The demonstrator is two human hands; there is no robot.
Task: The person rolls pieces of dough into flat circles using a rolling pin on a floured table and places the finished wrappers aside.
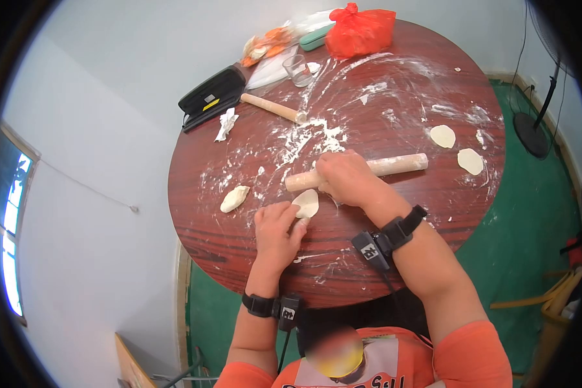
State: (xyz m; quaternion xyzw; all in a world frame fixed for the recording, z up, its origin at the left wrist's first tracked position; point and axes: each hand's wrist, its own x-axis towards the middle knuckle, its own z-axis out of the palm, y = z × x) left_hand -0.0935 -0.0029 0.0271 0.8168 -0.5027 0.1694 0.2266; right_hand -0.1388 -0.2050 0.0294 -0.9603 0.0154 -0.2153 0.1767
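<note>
My right hand (347,178) is wrapped round a long wooden rolling pin (394,165) that lies slantwise on the dark red table. Just below the pin's left end is a small flat dough piece (306,204). The thumb and fingers of my left hand (278,233) pinch the lower left edge of this piece. To the left of that hand rests a thicker lump of dough (235,198). Two thin round wrappers (443,136) lie apart from the hands, on the right side of the table.
A shorter rolling pin (273,108) lies beside an open black case (212,97) and a crumpled tissue (226,124). At the far edge are a glass (297,70), a green case (315,39) and a red plastic bag (361,32). Flour streaks the table (239,258). A black fan stand (531,134) is on the floor.
</note>
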